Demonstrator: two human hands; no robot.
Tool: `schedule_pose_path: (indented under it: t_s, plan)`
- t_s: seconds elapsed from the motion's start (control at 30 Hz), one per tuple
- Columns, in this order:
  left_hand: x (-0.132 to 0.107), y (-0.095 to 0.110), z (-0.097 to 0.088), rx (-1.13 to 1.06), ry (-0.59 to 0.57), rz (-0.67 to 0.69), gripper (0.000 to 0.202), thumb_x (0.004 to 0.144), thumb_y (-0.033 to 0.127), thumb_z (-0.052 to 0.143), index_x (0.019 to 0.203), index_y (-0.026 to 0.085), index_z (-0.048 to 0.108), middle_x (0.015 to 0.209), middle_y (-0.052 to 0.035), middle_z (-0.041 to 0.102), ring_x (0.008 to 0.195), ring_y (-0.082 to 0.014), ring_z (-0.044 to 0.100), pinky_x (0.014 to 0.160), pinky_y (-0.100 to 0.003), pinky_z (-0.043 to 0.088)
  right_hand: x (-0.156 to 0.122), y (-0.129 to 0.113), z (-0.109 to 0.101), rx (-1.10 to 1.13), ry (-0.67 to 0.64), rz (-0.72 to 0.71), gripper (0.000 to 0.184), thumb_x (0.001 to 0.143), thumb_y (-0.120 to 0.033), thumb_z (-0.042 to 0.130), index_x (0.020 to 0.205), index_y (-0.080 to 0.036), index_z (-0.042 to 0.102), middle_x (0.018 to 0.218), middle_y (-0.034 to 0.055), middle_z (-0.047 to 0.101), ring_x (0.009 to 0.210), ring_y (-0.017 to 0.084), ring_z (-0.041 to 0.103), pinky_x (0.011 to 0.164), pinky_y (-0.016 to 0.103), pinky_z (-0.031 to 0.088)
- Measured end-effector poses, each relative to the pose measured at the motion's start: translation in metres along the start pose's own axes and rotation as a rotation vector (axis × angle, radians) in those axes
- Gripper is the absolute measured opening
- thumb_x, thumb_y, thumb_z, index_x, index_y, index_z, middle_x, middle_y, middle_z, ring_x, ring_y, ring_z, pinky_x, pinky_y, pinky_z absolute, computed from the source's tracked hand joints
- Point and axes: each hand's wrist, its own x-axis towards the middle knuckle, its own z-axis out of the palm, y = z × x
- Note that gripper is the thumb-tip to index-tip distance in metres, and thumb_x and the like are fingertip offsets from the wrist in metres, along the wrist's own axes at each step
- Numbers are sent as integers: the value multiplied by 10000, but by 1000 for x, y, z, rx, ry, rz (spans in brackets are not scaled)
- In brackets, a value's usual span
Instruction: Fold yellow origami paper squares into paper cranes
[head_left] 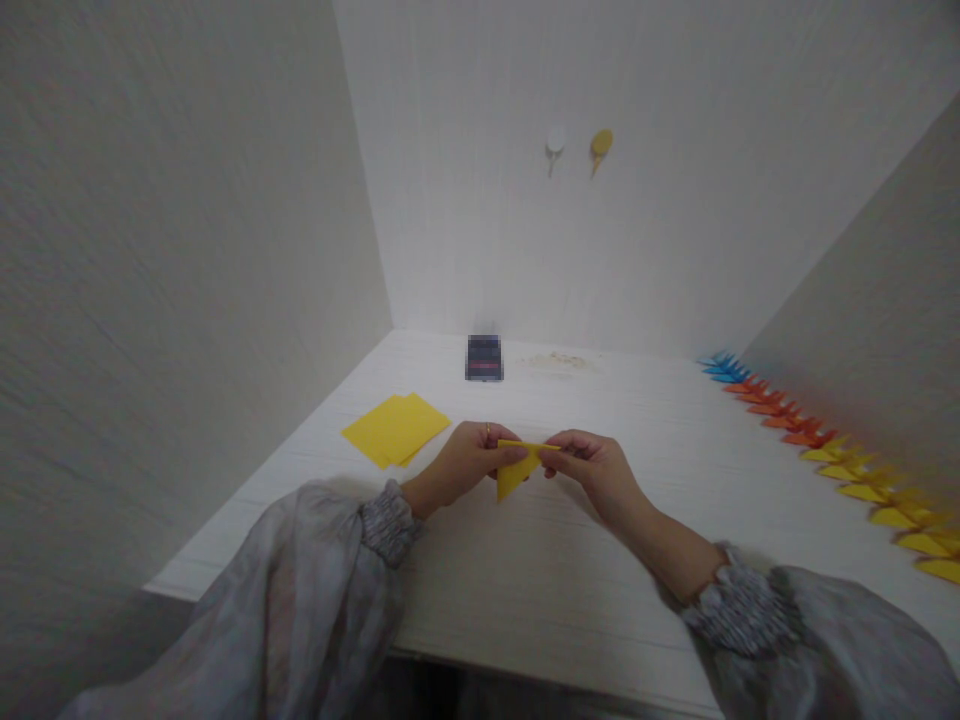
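Observation:
Between my two hands is a yellow folded paper (512, 478), shaped like a triangle with its long edge on top and a point hanging down at the left. My left hand (480, 458) pinches its left part between thumb and fingers, and a ring shows on one finger. At the right corner, my right hand (589, 462) grips the paper with thumb and fingertips. Both hands are just above the white table. Part of the paper is hidden behind the fingers.
Yellow paper sheets (394, 430) lie overlapping at the left on the white table (480, 580). A dark blurred box (484, 358) stands near the back wall. Along the right wall runs a row of folded paper pieces (806, 432) in blue, orange and yellow. Two hooks (601, 143) are on the wall.

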Motion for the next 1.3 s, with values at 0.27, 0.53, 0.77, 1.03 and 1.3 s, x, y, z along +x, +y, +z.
schedule_pose_path:
  t_s: [0.27,0.53,0.77,1.03,1.3]
  plan:
    - [-3,5,0,-81,-89,-41,222,662,280,618,783,94,615,659,-61,647,558,-106,581,516,-206,434,0,2,-12,45,-142,-94,122,655,-220,633,767,-185,666,655,10,643,532,102,529,546,260,420]
    - [-3,7,1,-92,-101,-77,229,638,281,645,771,97,618,659,-55,646,562,-109,587,507,-204,436,-1,0,-14,-25,-138,-112,149,664,-260,616,768,-176,681,650,25,630,542,110,518,532,259,428]
    - [-5,9,2,-79,-130,-109,214,628,268,652,751,96,615,631,-51,645,560,-127,605,502,-212,448,0,-2,-22,30,-247,-48,119,664,-221,614,743,-179,693,637,33,648,553,131,547,501,259,427]
    - [-4,9,2,-69,-104,-113,218,616,264,657,743,94,606,619,-45,639,554,-132,605,492,-216,447,1,-4,-29,83,-232,-56,152,708,-243,561,745,-166,687,606,41,653,507,134,549,492,267,423]
    - [1,-1,2,99,18,7,274,637,329,622,788,101,601,696,-62,653,593,-119,592,535,-215,439,6,0,-16,-181,-127,-43,230,746,-360,525,781,-180,665,636,17,617,618,125,548,626,260,421]
